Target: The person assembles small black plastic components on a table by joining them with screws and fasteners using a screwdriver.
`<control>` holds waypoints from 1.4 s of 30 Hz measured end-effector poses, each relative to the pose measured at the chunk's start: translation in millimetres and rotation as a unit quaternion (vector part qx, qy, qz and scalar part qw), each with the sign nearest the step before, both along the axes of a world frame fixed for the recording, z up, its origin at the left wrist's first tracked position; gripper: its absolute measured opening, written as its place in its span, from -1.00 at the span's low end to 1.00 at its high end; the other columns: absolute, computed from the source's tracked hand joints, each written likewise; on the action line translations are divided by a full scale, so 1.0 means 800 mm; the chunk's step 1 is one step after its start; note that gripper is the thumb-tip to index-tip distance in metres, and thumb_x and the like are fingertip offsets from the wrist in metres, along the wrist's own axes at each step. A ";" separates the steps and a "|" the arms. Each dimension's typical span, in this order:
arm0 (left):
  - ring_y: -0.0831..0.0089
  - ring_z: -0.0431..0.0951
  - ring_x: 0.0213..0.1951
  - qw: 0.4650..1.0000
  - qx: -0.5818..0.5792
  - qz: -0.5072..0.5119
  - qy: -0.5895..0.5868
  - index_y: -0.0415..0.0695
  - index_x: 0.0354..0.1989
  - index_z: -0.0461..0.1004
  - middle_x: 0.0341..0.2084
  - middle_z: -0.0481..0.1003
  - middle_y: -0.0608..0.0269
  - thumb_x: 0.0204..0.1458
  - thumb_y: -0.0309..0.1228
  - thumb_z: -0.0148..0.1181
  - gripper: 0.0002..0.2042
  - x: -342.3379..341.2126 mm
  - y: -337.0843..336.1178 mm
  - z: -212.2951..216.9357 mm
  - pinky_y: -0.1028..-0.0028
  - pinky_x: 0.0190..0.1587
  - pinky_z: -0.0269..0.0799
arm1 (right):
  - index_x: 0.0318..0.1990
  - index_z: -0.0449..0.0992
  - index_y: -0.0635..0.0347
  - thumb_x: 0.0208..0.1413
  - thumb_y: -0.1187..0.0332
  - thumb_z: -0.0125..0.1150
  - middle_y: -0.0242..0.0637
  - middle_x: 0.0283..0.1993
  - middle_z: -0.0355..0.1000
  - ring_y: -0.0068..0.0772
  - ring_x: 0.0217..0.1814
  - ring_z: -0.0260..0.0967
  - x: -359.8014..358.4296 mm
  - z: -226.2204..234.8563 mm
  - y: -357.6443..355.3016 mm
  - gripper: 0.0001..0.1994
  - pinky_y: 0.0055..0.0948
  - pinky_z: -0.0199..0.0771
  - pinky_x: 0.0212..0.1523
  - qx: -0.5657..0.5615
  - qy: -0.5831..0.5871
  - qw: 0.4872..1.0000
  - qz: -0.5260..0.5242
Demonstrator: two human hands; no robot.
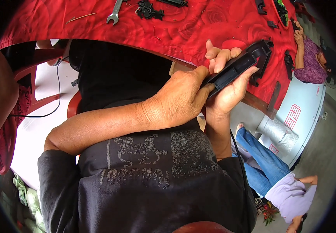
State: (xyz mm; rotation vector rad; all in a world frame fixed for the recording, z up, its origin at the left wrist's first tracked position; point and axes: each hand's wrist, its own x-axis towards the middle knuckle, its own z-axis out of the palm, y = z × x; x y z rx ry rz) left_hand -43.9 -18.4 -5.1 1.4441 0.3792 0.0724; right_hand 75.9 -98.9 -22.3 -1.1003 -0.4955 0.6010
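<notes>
A long, hollow black plastic part [236,69] is held up at a slant in front of my chest, beside the table edge. My left hand [179,95] pinches its lower end between thumb and fingers. Beneath it, my right hand [230,95] cradles the part, with the thumb along the right side and the fingertips showing on the left. Whether something small sits under my left fingertips is hidden. Just behind the part's far end, another black piece [264,64] rests on the red tablecloth [191,23].
On the table lie an open-ended wrench [113,18], a pile of small black pieces [150,11] and more black parts [288,64]. A white surface [306,105] carries a clear plastic-wrapped bundle [278,134]. Other people are at left and right; a black cable [58,89] hangs at left.
</notes>
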 end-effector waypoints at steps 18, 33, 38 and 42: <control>0.36 0.64 -0.37 0.998 0.005 0.044 0.038 -0.41 0.03 0.31 -0.44 0.57 0.01 0.20 -0.39 0.07 -0.66 0.015 0.018 -0.017 0.38 -0.30 0.51 | 0.39 0.08 0.34 0.36 0.48 -0.09 -0.04 0.05 0.43 -0.35 -0.03 0.50 -0.018 0.018 0.008 -0.52 -0.44 0.52 0.01 -0.204 -0.100 0.974 -0.026; 0.34 0.68 -0.42 0.978 -0.190 -0.003 0.089 -0.45 -0.20 0.32 -0.48 0.59 -0.02 0.26 -0.23 0.10 -0.61 0.004 0.028 -0.028 0.45 -0.39 0.58 | 0.18 0.43 0.30 0.24 0.47 0.17 0.00 0.13 0.43 -0.17 0.13 0.46 -0.001 -0.001 0.002 -0.64 -0.38 0.48 0.07 -0.271 -0.367 0.889 -0.032; 0.31 0.67 -0.44 0.965 -0.107 -0.168 0.172 -0.39 -0.12 0.39 -0.46 0.59 0.00 0.19 -0.24 0.14 -0.63 -0.013 0.043 -0.012 0.36 -0.37 0.57 | 0.08 0.53 0.28 0.20 0.41 0.23 -0.03 0.06 0.45 -0.11 0.09 0.46 -0.007 0.003 0.000 -0.69 -0.32 0.53 -0.02 -0.277 -0.341 0.898 -0.012; 0.15 0.57 -0.57 0.962 0.127 -0.051 -0.237 -0.24 -0.27 0.52 -0.52 0.49 0.10 0.06 -0.37 0.19 -0.82 -0.026 0.043 0.064 0.26 -0.45 0.52 | 0.07 0.54 0.26 0.08 0.41 0.34 -0.03 0.06 0.45 -0.13 0.05 0.47 -0.008 -0.014 0.001 -0.63 -0.32 0.53 -0.04 -0.283 -0.375 0.882 -0.041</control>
